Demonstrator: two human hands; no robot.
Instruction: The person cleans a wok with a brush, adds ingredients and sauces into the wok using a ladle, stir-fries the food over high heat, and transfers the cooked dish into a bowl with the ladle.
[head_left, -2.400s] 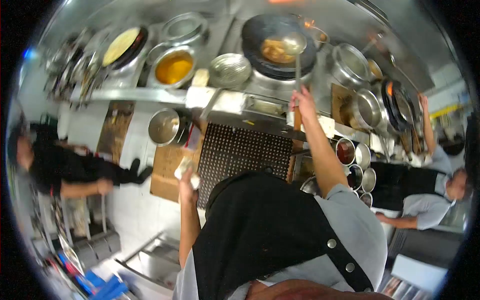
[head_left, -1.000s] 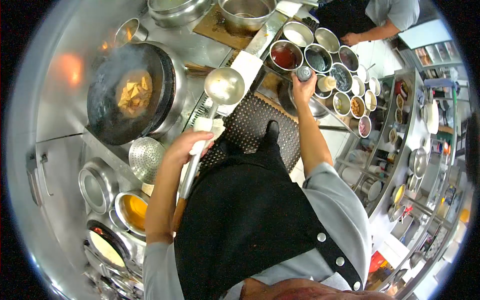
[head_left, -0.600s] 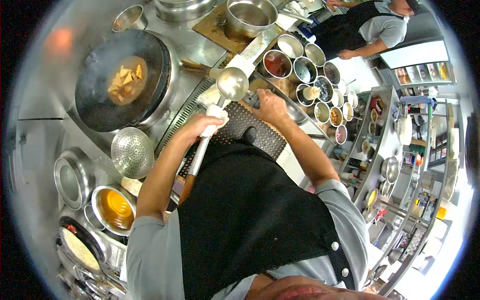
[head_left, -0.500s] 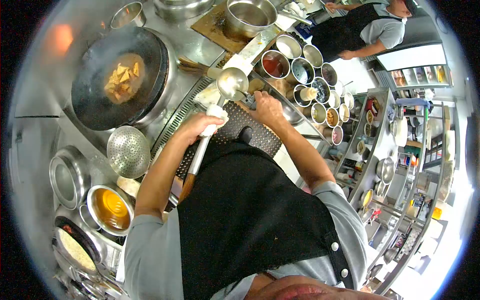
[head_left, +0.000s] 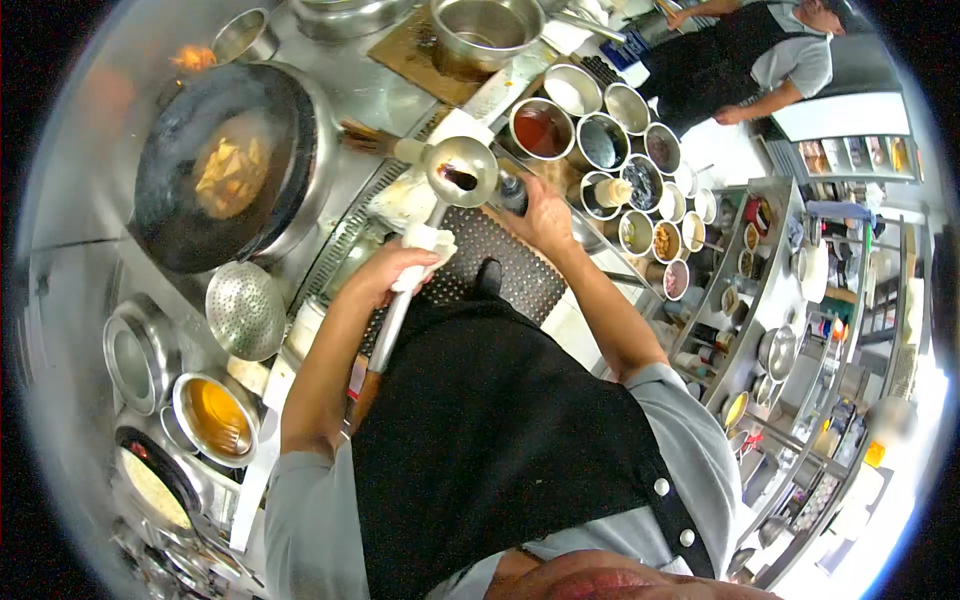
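Ladle (head_left: pixel 441 166) lies ahead of and between our hands, its long handle slanting back toward us.
Our left hand (head_left: pixel 388 274) grips the handle through a white cloth (head_left: pixel 427 239); our right hand (head_left: pixel 547 217), nearer the ladle's bowl, wraps a dark bottle (head_left: pixel 512 194) just beside it. Dark liquid (head_left: pixel 460 179) pools in the bowl. Ahead-left of our left hand sits the wok (head_left: pixel 178 215), a brush (head_left: pixel 367 138) between it and the bowl; sauce pots (head_left: pixel 541 158) stand beyond our right.

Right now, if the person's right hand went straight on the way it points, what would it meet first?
Beyond the bottle in the right hand, most likely the ladle's bowl; the depth is unclear.
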